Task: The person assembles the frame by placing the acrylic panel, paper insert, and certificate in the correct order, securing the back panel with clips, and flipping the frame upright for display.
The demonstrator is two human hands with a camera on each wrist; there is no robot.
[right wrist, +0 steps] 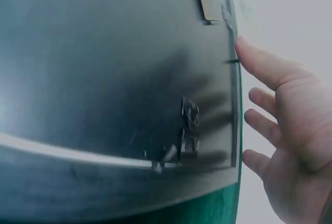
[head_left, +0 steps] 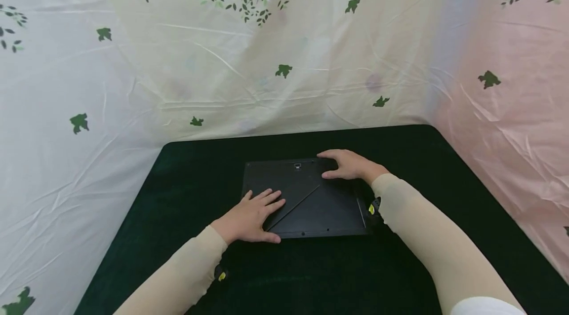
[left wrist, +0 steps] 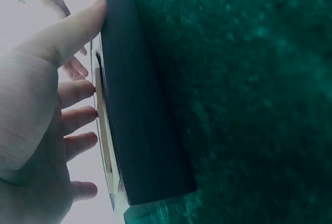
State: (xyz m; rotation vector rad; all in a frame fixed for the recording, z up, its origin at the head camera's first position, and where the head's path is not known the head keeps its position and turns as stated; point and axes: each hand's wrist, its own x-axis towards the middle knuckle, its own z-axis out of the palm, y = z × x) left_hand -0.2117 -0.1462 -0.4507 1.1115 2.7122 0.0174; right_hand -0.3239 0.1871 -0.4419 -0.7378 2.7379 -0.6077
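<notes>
A black rectangular picture frame (head_left: 331, 214) lies flat with its back up in the head view. A diagonal line (head_left: 295, 207) crosses that back, and a small metal hanger (head_left: 298, 166) sits close to the far edge. My left hand (head_left: 249, 216) is spread over the near left corner, thumb along the near edge. In the left wrist view the thumb reaches the frame's thick side (left wrist: 135, 105). At the far right part my right hand (head_left: 348, 164) has its thumb and fingers apart over the back. The right wrist view shows its fingertips right at the frame's rim (right wrist: 237, 79).
The frame lies on a table (head_left: 200, 167) covered in dark green cloth. Pale curtains (head_left: 249, 83) printed with leaves and branches hang behind the table and at both sides. Small black devices with yellow marks are at both wrists.
</notes>
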